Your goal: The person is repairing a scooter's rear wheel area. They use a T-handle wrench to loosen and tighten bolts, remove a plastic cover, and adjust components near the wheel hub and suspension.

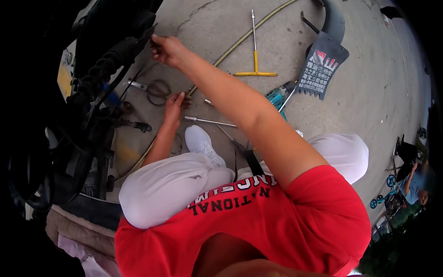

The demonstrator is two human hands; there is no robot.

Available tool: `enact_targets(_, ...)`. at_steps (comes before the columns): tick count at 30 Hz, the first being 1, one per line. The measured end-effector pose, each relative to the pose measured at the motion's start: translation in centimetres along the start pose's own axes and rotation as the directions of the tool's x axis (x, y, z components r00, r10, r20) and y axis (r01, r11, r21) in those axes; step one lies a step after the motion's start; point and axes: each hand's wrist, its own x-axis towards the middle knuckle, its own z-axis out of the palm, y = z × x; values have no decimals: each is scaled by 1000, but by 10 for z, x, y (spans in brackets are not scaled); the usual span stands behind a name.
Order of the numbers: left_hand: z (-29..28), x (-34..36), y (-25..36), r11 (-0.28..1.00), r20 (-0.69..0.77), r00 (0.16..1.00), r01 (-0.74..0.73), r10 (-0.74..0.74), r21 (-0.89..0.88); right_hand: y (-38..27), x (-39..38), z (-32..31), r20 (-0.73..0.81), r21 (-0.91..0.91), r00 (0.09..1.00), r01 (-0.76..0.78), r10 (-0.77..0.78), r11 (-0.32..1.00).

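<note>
My right hand (167,50) reaches up and left to the upper end of a dark coil-spring shock absorber (113,57) on a black vehicle frame. Its fingers are pinched against that end; what lies between them is too small to make out. Lower down, my left hand (174,108) is raised beside the frame with its fingers curled and thumb and fingertips together. Whatever it may hold is hidden. Close behind the left fingertips runs a yellowish hose (224,56) on the ground. A dark wire loop (158,91) lies between the left hand and the frame.
A yellow-handled T-wrench (255,62) lies on the concrete beyond my right forearm. Near it are a teal power drill (278,95) and a dark mudguard flap (321,67). A metal rod (210,121) lies by my white shoe (201,141). Another person (413,184) is far right.
</note>
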Motion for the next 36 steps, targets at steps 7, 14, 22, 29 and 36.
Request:
enact_targets(7, -5, -7, -10, 1000, -36, 999, 13, -14, -23, -3, -26, 19, -129, -186, 989, -98, 75, 978)
enact_targets(14, -3, -7, -8, 1000, -24, 1000, -7, 7, -20, -6, -18, -1, -74, -257, 982, -188, 175, 948)
enact_targets(22, -7, -5, -6, 1000, -14, 1000, 7, -8, -21, -5, -13, -5, -72, -346, 997, 11, -38, 938)
enact_targets(29, -1, -1, -3, 1000, -12, 1000, -1, 1, -28, 3, -33, 1, -8, -692, 999, 22, -38, 722)
enact_targets(36, 4, -2, 2, 999, 12, 1000, 3, -3, -54, -1, -34, -3, -36, -718, 992, -111, 123, 687)
